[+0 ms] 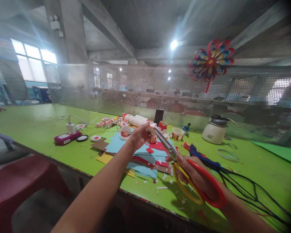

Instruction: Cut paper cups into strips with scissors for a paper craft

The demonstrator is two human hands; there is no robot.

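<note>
On the left of the green table [38, 124], a purple socket block [60, 139] sits near the edge, with a flat red-and-white disc [95, 138] to its right. Then a long white stack [135, 120], red at the far end, lying on its side, and here comes the action: the person's left hand [141, 136] reaches across above the blue paper [116, 143], thumb and fingers pinched on a white piece [150, 128]. Whether that piece belongs to the stack, it's impossible to tell. It should be light, probably thin card, stiff enough to hold shape but easily crushed; a gentle pinch at the rim looks the place for it. Pale, curved, touched with red, partly hidden by fingers. Right up against it, the tips of the scissors [174, 156]: silver blades close together, one yellow loop, one red. These ought to be firm and weightier, best held by those loops, and the right hand [195, 171] has its fingers wrapped round them. Beyond, a blue glue gun [203, 158] lies on the table.
</note>
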